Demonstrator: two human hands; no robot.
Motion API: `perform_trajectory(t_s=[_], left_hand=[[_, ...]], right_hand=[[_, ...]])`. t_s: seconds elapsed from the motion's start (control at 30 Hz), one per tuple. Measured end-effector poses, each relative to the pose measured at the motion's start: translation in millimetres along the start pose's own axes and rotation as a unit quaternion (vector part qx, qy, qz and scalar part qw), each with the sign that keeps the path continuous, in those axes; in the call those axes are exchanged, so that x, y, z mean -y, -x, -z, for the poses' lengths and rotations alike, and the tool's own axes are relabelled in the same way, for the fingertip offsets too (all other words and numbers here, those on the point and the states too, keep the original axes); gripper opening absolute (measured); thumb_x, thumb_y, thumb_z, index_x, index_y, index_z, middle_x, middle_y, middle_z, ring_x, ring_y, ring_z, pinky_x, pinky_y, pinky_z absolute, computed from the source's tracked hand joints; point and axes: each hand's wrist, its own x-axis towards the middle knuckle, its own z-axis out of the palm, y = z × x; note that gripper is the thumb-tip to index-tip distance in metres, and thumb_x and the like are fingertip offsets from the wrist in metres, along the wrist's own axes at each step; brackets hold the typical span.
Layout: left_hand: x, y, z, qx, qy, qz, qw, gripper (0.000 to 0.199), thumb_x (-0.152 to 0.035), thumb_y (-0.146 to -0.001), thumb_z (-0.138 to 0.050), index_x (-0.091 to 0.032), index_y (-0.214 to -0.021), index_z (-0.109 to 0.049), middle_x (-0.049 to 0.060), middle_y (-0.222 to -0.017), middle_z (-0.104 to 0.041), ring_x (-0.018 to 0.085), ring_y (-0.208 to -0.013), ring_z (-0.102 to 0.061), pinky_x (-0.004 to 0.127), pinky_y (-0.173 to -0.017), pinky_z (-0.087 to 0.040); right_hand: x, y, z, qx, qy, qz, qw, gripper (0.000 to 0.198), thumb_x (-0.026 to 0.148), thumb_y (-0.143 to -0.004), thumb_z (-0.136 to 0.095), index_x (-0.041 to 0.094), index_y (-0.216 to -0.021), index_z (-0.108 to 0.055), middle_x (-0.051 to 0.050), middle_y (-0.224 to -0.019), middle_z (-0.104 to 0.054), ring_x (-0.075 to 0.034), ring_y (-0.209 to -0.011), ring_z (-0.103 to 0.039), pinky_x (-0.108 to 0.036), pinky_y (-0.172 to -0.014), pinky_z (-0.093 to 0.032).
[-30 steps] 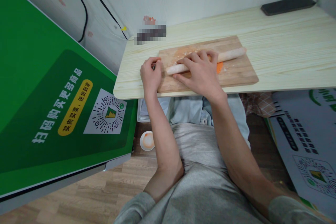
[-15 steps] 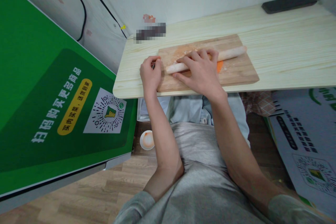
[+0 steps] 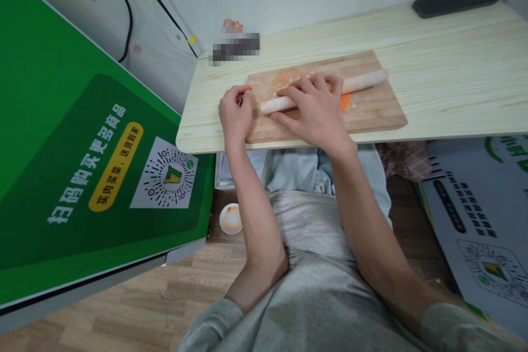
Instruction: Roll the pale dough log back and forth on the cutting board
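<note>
While on the cutting board point(image 3: 371, 113), rolling pin point(image 3: 358, 82) under right hand point(image 3: 315, 113).

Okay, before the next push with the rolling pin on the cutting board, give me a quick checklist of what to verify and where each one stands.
1. Right hand flat on the rolling pin: ok.
2. Left hand steadying the cutting board at its left edge: ok.
3. Orange piece under the pin: partly hidden, cannot tell how flat.
4. Board fully on the table: ok, though near the front edge.
5. Phone out of the pin's path: ok, at the far corner.
</note>
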Motion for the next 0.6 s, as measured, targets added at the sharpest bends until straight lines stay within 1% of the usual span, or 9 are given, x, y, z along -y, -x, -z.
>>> perform_trajectory(t_s=[0.33,0.47,0.6], left_hand=[[-11,2,3,0.004,0.005,0.007,1.000,0.015,-0.027,-0.104,-0.062,-0.028,-0.104,-0.077,0.004,-0.111,-0.082,0.024,-0.115,-0.074,0.039,-0.109,-0.060],[-10,2,4,0.011,0.013,0.023,1.000,0.015,-0.026,-0.104,-0.062,-0.028,-0.105,-0.077,0.005,-0.114,-0.082,0.024,-0.117,-0.073,0.039,-0.112,-0.059],[-7,1,3,0.012,0.006,0.020,1.000,0.014,-0.026,-0.104,-0.063,-0.027,-0.105,-0.077,0.005,-0.115,-0.082,0.024,-0.116,-0.073,0.039,-0.111,-0.059]], right_hand=[[1,0,2,0.006,-0.025,-0.009,1.000,0.084,0.086,-0.108,-0.020,0.029,-0.136,-0.073,-0.014,-0.139,-0.074,-0.043,-0.137,-0.055,-0.070,-0.122,-0.030],[1,0,2,0.007,-0.027,-0.011,1.000,0.084,0.086,-0.108,-0.020,0.028,-0.135,-0.074,-0.014,-0.140,-0.073,-0.042,-0.138,-0.054,-0.069,-0.123,-0.030],[1,0,3,0.015,-0.018,-0.010,1.000,0.083,0.085,-0.108,-0.021,0.028,-0.137,-0.073,-0.014,-0.141,-0.073,-0.043,-0.138,-0.054,-0.070,-0.123,-0.029]])
